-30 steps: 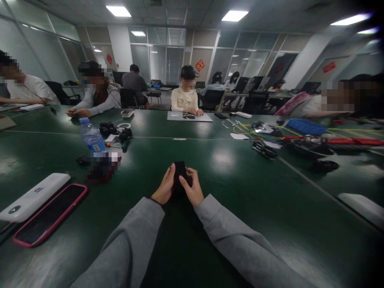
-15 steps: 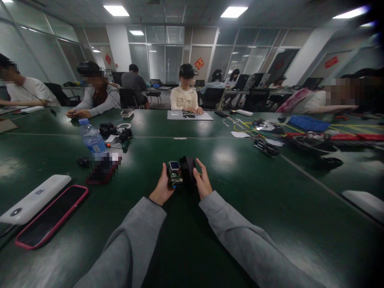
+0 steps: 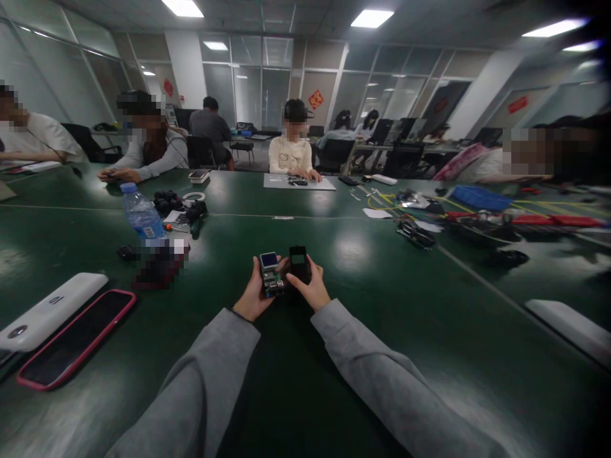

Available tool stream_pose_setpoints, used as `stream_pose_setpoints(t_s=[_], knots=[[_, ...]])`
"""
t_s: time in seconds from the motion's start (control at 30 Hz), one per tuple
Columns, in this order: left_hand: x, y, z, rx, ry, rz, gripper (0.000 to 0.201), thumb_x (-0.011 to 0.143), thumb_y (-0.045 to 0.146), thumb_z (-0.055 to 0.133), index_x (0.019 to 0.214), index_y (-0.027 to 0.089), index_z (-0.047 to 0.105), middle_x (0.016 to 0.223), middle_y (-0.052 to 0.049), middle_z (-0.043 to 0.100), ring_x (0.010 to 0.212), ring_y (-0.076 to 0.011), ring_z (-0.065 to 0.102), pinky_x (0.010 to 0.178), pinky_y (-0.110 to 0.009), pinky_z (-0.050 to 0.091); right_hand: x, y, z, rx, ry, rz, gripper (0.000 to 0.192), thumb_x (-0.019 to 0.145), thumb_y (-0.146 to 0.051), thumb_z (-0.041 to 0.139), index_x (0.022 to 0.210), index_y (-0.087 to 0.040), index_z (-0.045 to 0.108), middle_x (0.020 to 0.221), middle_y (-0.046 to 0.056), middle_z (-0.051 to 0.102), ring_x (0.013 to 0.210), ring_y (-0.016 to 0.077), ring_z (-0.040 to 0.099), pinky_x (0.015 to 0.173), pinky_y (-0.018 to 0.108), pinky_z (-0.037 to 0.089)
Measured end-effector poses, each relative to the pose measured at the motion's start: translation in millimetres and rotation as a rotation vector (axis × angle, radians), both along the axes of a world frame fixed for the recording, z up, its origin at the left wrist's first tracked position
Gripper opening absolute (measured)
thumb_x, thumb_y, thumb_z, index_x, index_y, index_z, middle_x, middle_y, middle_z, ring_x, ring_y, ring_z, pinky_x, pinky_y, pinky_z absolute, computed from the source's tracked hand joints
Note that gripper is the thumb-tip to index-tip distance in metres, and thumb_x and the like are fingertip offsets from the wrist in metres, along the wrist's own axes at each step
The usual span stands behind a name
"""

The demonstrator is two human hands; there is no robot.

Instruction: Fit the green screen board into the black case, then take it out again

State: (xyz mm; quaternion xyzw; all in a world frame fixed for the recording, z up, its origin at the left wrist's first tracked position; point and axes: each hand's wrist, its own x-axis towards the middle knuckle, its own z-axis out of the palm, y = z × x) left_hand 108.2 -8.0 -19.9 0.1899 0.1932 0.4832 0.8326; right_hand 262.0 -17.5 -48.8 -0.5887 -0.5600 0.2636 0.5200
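Two bare hands in grey sleeves meet over a dark green table point(image 3: 401, 312), in the middle of the view. The left hand point(image 3: 251, 298) is closed around a small circuit board point(image 3: 272, 280), its thumb along the board's left edge. The board is tilted up toward the viewer, with a little screen point(image 3: 268, 259) at its upper end and green, part-covered circuitry below. The right hand point(image 3: 311, 287) grips a black cover point(image 3: 298, 262) by its right side and lower end; a paler rectangle shows in the cover's upper half. Board and cover stand side by side, the board to the left, a narrow gap between them. The right thumb points toward the board; whether it touches cannot be told.

Farther left on the table lie a phone in a pink-red case point(image 3: 79, 340) and, just beyond it, a long white device point(image 3: 52, 312). Past them stands a clear water bottle point(image 3: 143, 216) with a blue cap. To the far right are a blue tray point(image 3: 480, 197) and tangled cables. Across the table, a co-worker point(image 3: 291, 156) sits with both hands over a grey mat point(image 3: 272, 182).
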Motion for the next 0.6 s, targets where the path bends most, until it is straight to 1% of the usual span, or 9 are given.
stream_pose_setpoints(t_s=[0.1,0.2,0.33,0.43,0.5,0.53,0.6], knots=[[1,0,-0.4,-0.003,0.018,-0.008,0.059,0.084,0.059,0.036,0.119,0.015,0.053,0.123,-0.012,0.056,0.109,-0.0232,0.055,0.084,-0.034,0.048,3,1,-1.0,0.03,-0.065,-0.008,0.089,0.057,-0.054,0.071,0.131,-0.015,0.041,0.11,0.011,0.043,0.115,0.0264,0.041,0.103,0.045,0.034],[3,-1,0.7,-0.007,0.036,-0.015,0.06,0.083,0.059,0.036,0.12,0.015,0.052,0.125,-0.013,0.055,0.112,-0.0247,0.053,0.086,-0.036,0.047,6,2,-2.3,0.048,-0.109,-0.032,0.084,0.056,-0.05,0.072,0.125,-0.012,0.045,0.109,0.012,0.045,0.112,0.0264,0.043,0.1,0.045,0.036],[3,-2,1.4,-0.007,0.036,-0.009,0.059,0.083,0.06,0.036,0.122,0.017,0.05,0.129,-0.013,0.051,0.116,-0.0262,0.05,0.09,-0.04,0.045,7,2,-4.4,0.071,-0.026,-0.053,0.063,0.066,-0.044,0.064,0.119,-0.015,0.048,0.108,0.01,0.054,0.104,0.0228,0.052,0.095,0.043,0.04],[0,-1,1.8,-0.014,0.025,0.008,0.058,0.083,0.06,0.035,0.122,0.02,0.049,0.133,-0.013,0.047,0.119,-0.0274,0.047,0.091,-0.043,0.043,12,2,-1.3,0.022,0.044,-0.09,0.057,0.069,-0.046,0.06,0.116,-0.016,0.049,0.103,0.008,0.059,0.094,0.0206,0.057,0.088,0.04,0.045],[-2,-1,2.6,-0.015,0.005,0.006,0.057,0.083,0.06,0.034,0.122,0.021,0.047,0.135,-0.012,0.045,0.12,-0.0281,0.046,0.091,-0.046,0.043,26,4,3.1,0.019,0.047,-0.141,0.055,0.069,-0.049,0.059,0.112,-0.015,0.053,0.1,0.009,0.061,0.091,0.0208,0.058,0.085,0.04,0.046],[-3,-1,3.0,-0.012,-0.011,0.001,0.057,0.083,0.06,0.034,0.122,0.021,0.047,0.135,-0.012,0.045,0.12,-0.0282,0.046,0.091,-0.047,0.043,40,5,5.3,0.032,0.041,-0.181,0.055,0.068,-0.051,0.059,0.109,-0.014,0.054,0.099,0.009,0.061,0.091,0.0212,0.058,0.085,0.04,0.046],[-4,-1,3.2,-0.008,-0.045,-0.01,0.056,0.083,0.06,0.034,0.122,0.021,0.047,0.136,-0.012,0.044,0.121,-0.028,0.045,0.091,-0.048,0.043,79,7,8.7,0.073,0.026,-0.309,0.055,0.066,-0.051,0.059,0.106,-0.013,0.057,0.099,0.011,0.061,0.091,0.0222,0.058,0.085,0.041,0.045]])
